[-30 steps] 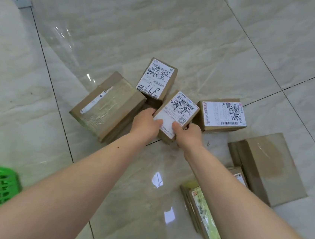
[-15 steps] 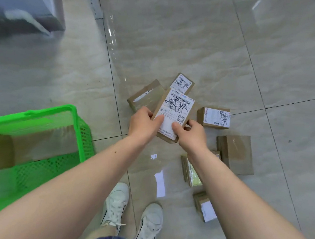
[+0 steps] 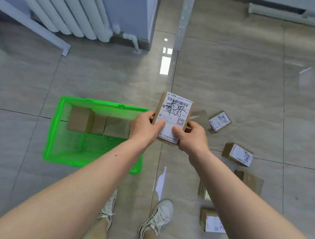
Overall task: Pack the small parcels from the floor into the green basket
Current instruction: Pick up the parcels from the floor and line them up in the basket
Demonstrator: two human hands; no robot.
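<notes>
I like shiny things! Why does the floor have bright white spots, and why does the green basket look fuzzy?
Head view: the glossy floor mirrors light as white glare patches above the held parcel. The green basket is smeared, probably by camera motion; both hands, left hand and right hand, look sharper.

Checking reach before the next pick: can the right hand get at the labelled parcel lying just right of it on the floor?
Probably not yet: the right hand and left hand both grip the held parcel. The path to the labelled parcel looks clear once it is freed.
</notes>
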